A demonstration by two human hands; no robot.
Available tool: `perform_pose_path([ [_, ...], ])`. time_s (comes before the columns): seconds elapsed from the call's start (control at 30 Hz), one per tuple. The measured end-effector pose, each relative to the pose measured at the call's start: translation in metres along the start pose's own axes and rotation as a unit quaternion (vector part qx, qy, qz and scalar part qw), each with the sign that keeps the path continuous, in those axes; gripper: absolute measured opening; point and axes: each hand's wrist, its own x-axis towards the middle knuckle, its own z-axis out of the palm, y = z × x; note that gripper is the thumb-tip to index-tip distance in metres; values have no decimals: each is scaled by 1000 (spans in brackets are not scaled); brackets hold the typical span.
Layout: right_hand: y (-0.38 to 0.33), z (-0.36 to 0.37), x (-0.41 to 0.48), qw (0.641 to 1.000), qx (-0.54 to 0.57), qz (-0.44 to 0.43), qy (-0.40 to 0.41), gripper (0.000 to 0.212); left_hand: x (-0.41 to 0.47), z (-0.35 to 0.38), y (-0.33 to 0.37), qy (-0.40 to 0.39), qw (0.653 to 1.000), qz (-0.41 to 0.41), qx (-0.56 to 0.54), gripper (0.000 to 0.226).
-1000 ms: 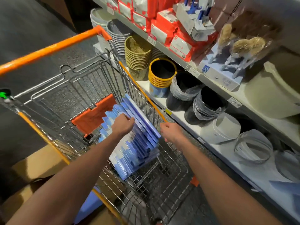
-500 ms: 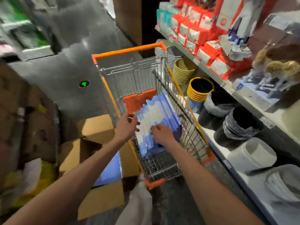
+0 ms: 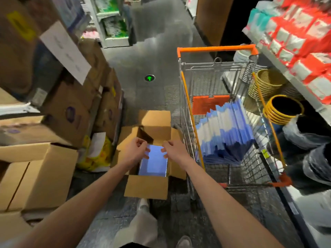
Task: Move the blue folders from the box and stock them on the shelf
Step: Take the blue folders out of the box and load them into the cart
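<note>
**Both hands are hovering over the open box of folders**

You are reaching both arms down to the open brown cardboard box (image 3: 146,189) in the lower centre of the frame. Your left hand (image 3: 137,152) and your right hand (image 3: 172,152) are hanging side by side over the far end of the box, a little apart. Their fingers are loosely bent and are gripping nothing. The fingertips are lying close above the stack of glossy blue plastic folders (image 3: 154,165) inside the box; whether they are touching it, I cannot tell.

Just to the right of the box, a silver wire shopping cart (image 3: 215,49) with an orange handle is standing. Inside it, fanned blue folders (image 3: 223,135) are leaning in front of the orange plastic seat flap (image 3: 209,104). Along the right edge of the frame, the grey store shelf (image 3: 293,82) is carrying red and white packets (image 3: 304,38), and stacked yellow baskets (image 3: 283,109) are sitting below it. Brown cartons (image 3: 35,172) are standing in piles at the left side. A green arrow marker (image 3: 149,78) is glowing on the dark floor, upper centre.
</note>
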Motion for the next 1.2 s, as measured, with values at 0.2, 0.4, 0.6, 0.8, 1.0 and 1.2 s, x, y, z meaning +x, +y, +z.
perform_pose_path([
  [0.2, -13, 63, 67, 999, -44, 28, -8, 40, 60, -38, -47, -2, 999, -49, -17, 14],
  [0.4, -34, 123, 156, 992, -72, 107, -5, 39, 157, -55, -87, -50, 988, -120, -78, 19],
  [0.6, -29, 153, 230, 982, -85, 167, 6, 40, 232, -47, -118, -87, 980, -163, -70, 31],
  [0.8, 22, 158, 289, 972, -74, 222, 17, 26, 284, -16, -158, -130, 968, -207, -50, 28],
  [1.0, 100, 174, 353, 963, -77, 259, 17, 26, 339, 40, -225, -142, 969, -202, -7, 17],
  [1.2, 221, 203, 449, 960, -101, 260, 13, 37, 399, 121, -318, -145, 965, -213, 53, 27],
])
